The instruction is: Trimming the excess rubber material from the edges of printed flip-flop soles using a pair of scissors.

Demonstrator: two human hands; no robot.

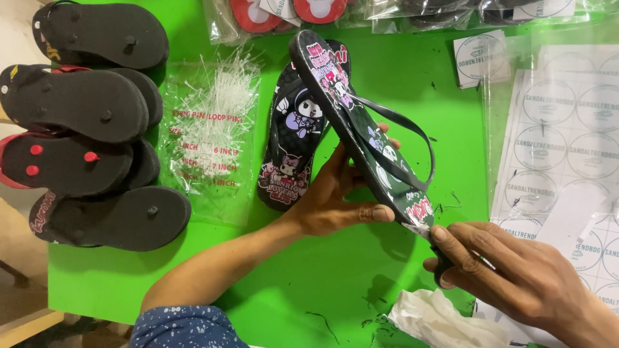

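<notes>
My left hand [335, 196] grips a black flip-flop [358, 122] with cartoon prints and a black strap, holding it tilted on edge above the green table [412, 71]. My right hand [516, 274] holds a small blade tool [438, 248] with a dark handle, and its metal tip touches the heel edge of the held flip-flop. A second printed flip-flop [293, 138] lies flat on the table just behind my left hand.
Several black flip-flops [90, 122] are stacked sole-up at the left. A clear bag of white plastic loop pins [209, 129] lies beside them. Sheets of round stickers [567, 142] cover the right side. A crumpled white bag [438, 319] and black rubber shavings sit near the front edge.
</notes>
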